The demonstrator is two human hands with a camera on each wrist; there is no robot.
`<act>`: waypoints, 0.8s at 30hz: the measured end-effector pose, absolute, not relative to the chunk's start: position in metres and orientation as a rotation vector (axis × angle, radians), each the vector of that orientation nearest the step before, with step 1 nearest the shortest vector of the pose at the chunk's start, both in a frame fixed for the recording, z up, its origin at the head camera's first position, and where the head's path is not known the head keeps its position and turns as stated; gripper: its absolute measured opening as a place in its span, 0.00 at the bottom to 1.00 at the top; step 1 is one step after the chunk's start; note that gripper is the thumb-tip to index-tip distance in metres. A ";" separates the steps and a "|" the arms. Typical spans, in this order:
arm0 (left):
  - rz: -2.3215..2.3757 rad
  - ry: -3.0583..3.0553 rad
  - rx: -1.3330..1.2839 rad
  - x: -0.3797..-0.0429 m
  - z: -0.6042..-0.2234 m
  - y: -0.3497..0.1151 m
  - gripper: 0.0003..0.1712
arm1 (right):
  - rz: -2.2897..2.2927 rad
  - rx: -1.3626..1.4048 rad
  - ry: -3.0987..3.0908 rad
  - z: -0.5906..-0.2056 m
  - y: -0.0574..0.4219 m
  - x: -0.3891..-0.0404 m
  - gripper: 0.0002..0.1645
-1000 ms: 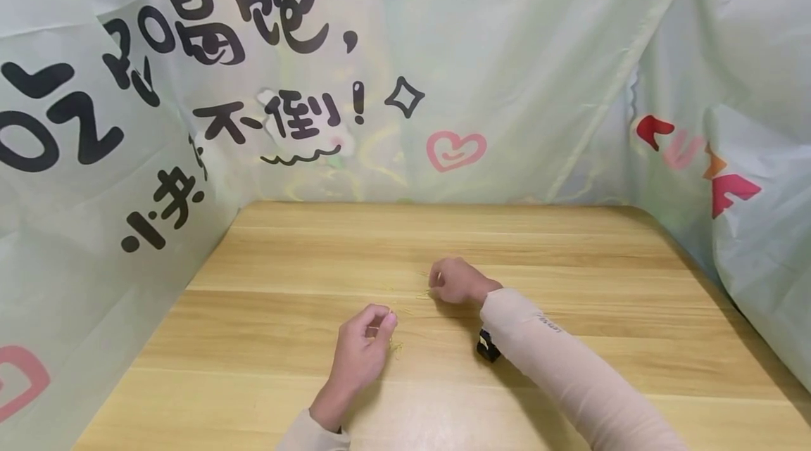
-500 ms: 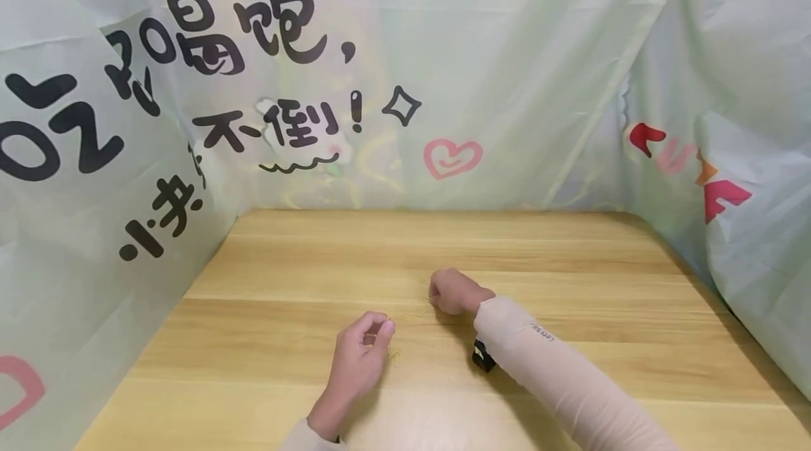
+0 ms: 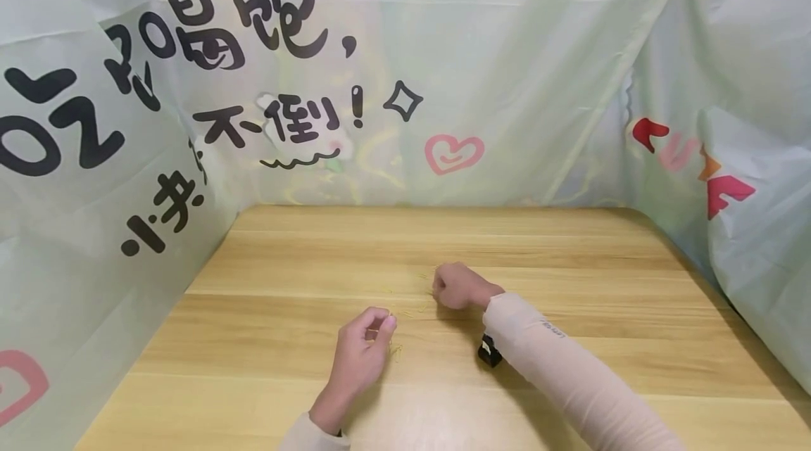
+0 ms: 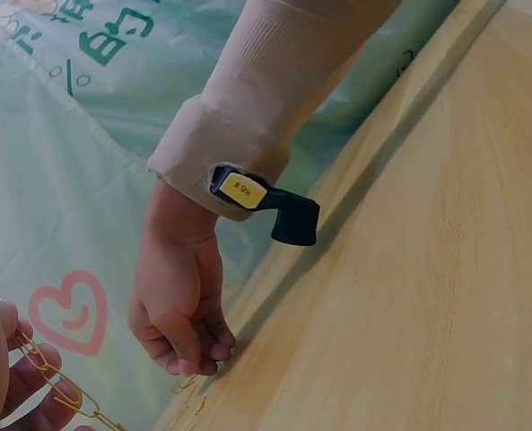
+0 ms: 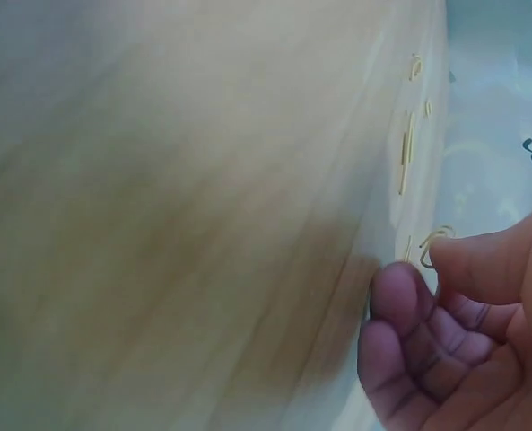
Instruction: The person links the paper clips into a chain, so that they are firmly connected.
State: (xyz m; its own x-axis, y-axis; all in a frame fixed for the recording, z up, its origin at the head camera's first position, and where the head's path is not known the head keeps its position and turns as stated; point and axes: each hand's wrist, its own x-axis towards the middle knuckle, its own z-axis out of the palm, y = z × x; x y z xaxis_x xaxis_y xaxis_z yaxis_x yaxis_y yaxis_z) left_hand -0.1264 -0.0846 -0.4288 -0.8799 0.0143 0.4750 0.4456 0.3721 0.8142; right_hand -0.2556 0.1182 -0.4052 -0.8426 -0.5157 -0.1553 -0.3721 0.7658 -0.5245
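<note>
My left hand (image 3: 362,345) pinches the top of a chain of linked yellow paper clips. In the left wrist view the chain (image 4: 61,386) runs from thumb and forefinger down across the other fingers; in the head view its lower end hangs below the thumb. Farther forward and to the right, my right hand (image 3: 461,286) is low over the table, fingers curled. The right wrist view shows a yellow paper clip (image 5: 430,241) at the thumb tip, pinched against the forefinger and partly hidden. Loose paper clips (image 5: 405,148) lie on the wood beyond those fingertips.
The wooden table (image 3: 266,261) is enclosed by printed pale-green cloth (image 3: 532,78) at the back and sides. A small black device (image 3: 489,351) is fixed at the right sleeve's cuff. Several tiny clips are scattered between the hands.
My right fingers have closed together, and that hand has shifted slightly right, away from the loose clips. The left hand stays nearly still with its chain. The head view has tilted slightly.
</note>
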 end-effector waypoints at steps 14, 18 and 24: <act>-1.492 -2.226 -0.436 -0.127 -0.429 -0.085 0.07 | -0.843 -0.764 2.671 -0.403 0.119 -0.250 0.22; -1.492 -2.229 -0.443 -0.127 -0.429 -0.085 0.07 | -0.842 -0.775 2.684 -0.402 0.120 -0.249 0.15; -1.488 -2.235 -0.435 -0.127 -0.428 -0.085 0.07 | -0.873 -0.740 2.648 -0.402 0.120 -0.249 0.18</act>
